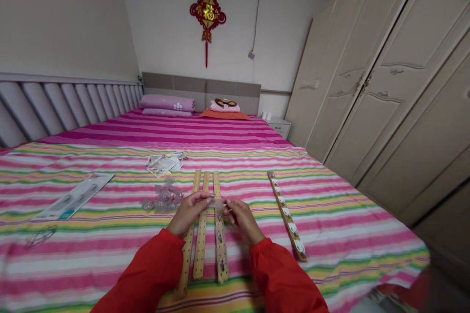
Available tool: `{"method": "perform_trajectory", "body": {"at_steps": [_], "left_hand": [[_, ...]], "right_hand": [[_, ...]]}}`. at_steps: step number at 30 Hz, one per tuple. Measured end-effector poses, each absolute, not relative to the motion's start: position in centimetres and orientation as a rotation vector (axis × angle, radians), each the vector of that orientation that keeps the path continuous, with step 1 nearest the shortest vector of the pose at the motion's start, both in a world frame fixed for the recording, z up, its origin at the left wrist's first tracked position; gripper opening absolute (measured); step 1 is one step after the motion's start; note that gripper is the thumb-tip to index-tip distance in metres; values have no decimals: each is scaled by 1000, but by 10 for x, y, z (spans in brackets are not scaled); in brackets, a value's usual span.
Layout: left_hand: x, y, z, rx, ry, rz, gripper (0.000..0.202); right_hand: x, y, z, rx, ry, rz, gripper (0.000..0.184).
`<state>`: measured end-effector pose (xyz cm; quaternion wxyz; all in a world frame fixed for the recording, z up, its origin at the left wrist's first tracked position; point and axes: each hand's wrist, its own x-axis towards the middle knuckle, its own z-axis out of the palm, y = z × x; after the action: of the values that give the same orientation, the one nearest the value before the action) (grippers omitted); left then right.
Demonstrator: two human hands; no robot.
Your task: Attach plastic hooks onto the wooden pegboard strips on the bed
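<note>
My left hand [190, 211] and my right hand [240, 217] meet over three wooden perforated strips [201, 234] lying side by side on the striped bedspread [110, 234]. Both hands are closed in a pinch on a small clear plastic piece [219, 202] held between them. The right-hand strip [220, 249] carries a few small metal hooks. A fourth wooden strip [287, 215], fitted with several white hooks, lies apart to the right. Both arms wear red sleeves.
A heap of clear plastic bags [163, 199] lies left of the strips, opened packets [163, 163] farther back, and a long white card [75, 195] at the left. Pillows [167, 103] are at the headboard. Wardrobes [385, 83] stand along the right.
</note>
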<state>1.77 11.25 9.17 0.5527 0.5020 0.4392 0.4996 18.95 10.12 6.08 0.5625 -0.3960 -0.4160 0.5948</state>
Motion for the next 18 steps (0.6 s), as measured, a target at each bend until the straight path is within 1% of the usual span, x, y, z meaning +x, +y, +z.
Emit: {"method": "perform_trajectory", "body": {"at_steps": [6, 12, 14, 18], "left_hand": [[25, 119, 94, 1322, 1076, 1117, 36], [34, 134, 78, 1227, 1158, 1159, 58], [37, 137, 72, 1188, 1131, 1167, 59], [39, 137, 66, 1181, 1108, 1128, 53]], "right_hand": [[190, 105, 59, -928, -987, 1401, 31], [188, 115, 47, -940, -959, 1444, 29], [188, 118, 46, -974, -935, 1429, 30], [193, 127, 49, -1049, -909, 1357, 30]]}}
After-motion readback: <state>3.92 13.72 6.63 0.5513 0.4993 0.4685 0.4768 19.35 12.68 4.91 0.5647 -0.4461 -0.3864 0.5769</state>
